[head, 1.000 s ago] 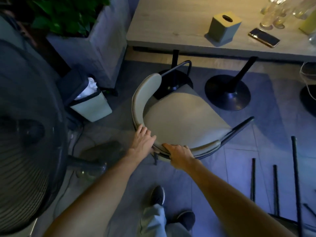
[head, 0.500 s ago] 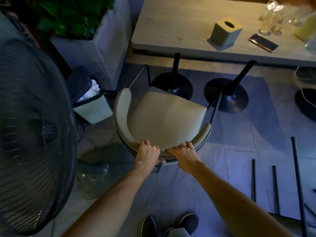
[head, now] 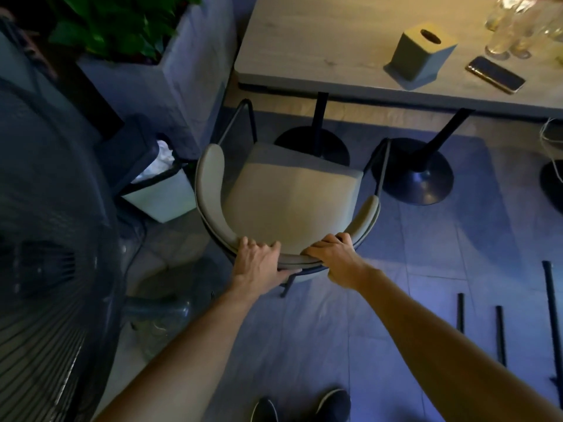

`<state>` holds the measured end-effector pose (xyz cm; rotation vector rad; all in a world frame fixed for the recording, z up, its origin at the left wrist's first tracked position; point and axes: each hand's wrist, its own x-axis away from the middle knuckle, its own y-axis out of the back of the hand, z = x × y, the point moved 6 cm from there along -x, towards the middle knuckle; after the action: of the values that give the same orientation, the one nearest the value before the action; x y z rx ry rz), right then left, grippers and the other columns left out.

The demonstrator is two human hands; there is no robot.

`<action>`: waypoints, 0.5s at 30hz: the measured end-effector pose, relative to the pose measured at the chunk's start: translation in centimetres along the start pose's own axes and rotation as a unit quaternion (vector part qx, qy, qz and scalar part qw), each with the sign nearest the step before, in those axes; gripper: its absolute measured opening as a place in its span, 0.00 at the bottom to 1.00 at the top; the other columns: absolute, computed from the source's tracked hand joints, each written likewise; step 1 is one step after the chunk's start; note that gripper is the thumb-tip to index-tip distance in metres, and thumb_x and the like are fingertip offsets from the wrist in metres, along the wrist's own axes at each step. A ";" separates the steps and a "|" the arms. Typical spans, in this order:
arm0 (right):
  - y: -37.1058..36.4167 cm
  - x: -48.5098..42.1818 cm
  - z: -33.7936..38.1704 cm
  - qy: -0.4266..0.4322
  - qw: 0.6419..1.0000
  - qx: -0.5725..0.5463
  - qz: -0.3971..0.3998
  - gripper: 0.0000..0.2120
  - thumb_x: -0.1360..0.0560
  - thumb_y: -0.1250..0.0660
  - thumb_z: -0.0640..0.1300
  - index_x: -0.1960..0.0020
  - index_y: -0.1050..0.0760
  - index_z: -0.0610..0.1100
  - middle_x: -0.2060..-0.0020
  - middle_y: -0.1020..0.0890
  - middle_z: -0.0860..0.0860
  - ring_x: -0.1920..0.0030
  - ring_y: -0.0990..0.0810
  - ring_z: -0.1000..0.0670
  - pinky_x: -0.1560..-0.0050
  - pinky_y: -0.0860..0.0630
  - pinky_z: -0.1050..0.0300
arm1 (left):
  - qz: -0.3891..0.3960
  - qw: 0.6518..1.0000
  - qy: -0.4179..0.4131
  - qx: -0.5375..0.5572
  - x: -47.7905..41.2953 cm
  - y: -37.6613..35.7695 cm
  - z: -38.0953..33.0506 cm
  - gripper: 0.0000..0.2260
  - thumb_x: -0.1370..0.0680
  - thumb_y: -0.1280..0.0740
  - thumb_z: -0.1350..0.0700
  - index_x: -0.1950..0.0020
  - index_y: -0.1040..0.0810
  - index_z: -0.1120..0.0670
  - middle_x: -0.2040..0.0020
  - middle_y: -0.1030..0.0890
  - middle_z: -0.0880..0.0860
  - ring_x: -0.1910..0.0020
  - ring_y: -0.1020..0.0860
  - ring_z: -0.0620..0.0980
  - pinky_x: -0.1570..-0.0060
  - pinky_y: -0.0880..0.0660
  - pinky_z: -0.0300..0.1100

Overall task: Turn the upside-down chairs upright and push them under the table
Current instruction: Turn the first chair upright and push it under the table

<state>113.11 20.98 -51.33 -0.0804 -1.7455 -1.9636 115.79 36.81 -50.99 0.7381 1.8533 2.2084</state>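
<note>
A beige padded chair (head: 289,199) with a curved backrest and dark metal frame stands upright in front of me, its seat facing the wooden table (head: 329,41). My left hand (head: 259,263) grips the back rail from above, thumb underneath. My right hand (head: 335,254) grips the same rail a little to the right. The chair's front edge lies close to the table's near pedestal base (head: 310,144). At the lower right, the dark legs of another chair (head: 499,333) stick up from the floor, upside down.
A large standing fan (head: 45,254) fills the left side. A small bin (head: 158,190) and a grey planter (head: 170,71) stand left of the chair. A second pedestal base (head: 417,175) sits to the right. The table carries a tissue box (head: 420,56), a phone (head: 496,74) and glasses (head: 511,32).
The chair has swung round from a slanted, tilted pose to stand square to the table. Both hands stayed on the back rail, and it has shifted nearer the table.
</note>
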 end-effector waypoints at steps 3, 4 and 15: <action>0.8 -1.0 -0.9 0.010 1.000 0.008 0.002 0.34 0.25 0.35 0.33 0.25 0.35 0.57 0.28 0.30 0.57 0.31 0.37 0.48 0.33 0.46 0.50 | 0.000 1.000 0.010 -0.021 -1.2 0.2 0.1 0.33 0.29 0.48 0.22 0.48 0.26 0.50 0.53 0.16 0.55 0.49 0.19 0.56 0.40 0.34 0.53; 1.0 -1.4 -1.3 0.016 1.000 0.009 0.000 0.33 0.25 0.34 0.33 0.25 0.35 0.57 0.28 0.30 0.57 0.31 0.37 0.48 0.33 0.46 0.50 | 0.002 1.000 0.015 -0.023 -1.6 0.3 0.0 0.32 0.29 0.48 0.23 0.49 0.26 0.50 0.54 0.16 0.55 0.50 0.19 0.55 0.40 0.33 0.53; 3.8 -7.1 -4.5 0.056 0.998 0.025 0.023 0.30 0.25 0.29 0.40 0.28 0.32 0.59 0.31 0.27 0.57 0.30 0.36 0.49 0.30 0.45 0.49 | 0.007 0.999 0.028 0.042 -6.4 1.7 0.8 0.30 0.28 0.43 0.25 0.58 0.23 0.51 0.57 0.18 0.52 0.56 0.19 0.52 0.57 0.27 0.43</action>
<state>122.10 18.86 -51.28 0.0061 -1.7053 -1.8540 121.95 34.40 -50.98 0.7141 1.9834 2.1934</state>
